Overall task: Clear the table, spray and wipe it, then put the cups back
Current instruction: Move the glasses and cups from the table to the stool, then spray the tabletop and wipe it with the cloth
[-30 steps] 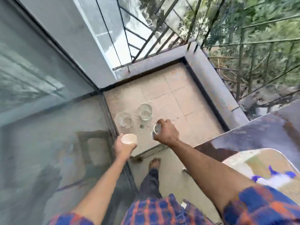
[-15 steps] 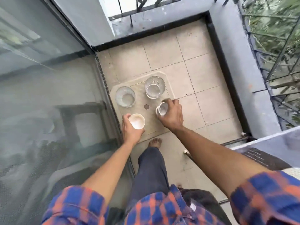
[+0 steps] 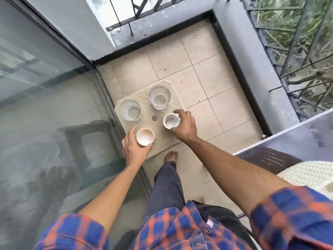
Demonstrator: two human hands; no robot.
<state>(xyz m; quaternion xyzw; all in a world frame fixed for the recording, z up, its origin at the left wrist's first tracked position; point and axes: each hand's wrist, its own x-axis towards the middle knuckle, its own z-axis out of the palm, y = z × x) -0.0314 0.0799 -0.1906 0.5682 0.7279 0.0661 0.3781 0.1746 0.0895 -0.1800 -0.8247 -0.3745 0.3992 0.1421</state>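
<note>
At the small beige plastic surface [image 3: 161, 136] on the tiled balcony, both your hands are loaded. Your left grip [image 3: 134, 149] curls round the side of the cream round cup [image 3: 145, 136] at 7 o'clock from the brown centre hole [image 3: 154, 118]. Your right grip [image 3: 185, 126] pinches the white round cup [image 3: 171, 120] at 3 o'clock, one finger over its far rim and the thumb at its near side. Whether either base touches the surface cannot be told from above. Two clear drinking glasses stand upright, one at 10 o'clock [image 3: 130, 110] and one at 12 o'clock [image 3: 159, 97], each apart from the cups.

I judge this to be the moment the cups meet or leave the surface; the same care applies either way. Move each cup straight up or down and upright, never sliding. The surface is small, and the left cup sits near its 7 o'clock edge, just beside the glass door [image 3: 54, 105]. Watch your right fingers, near the 12 o'clock glass: a sideways sweep could tip it. If you are setting down, feel the base land flat before you loosen your fingers, then draw each hand back toward 6 o'clock. Your bare foot [image 3: 171, 156] stands near that edge, so a dropped cup could land on it.
</note>
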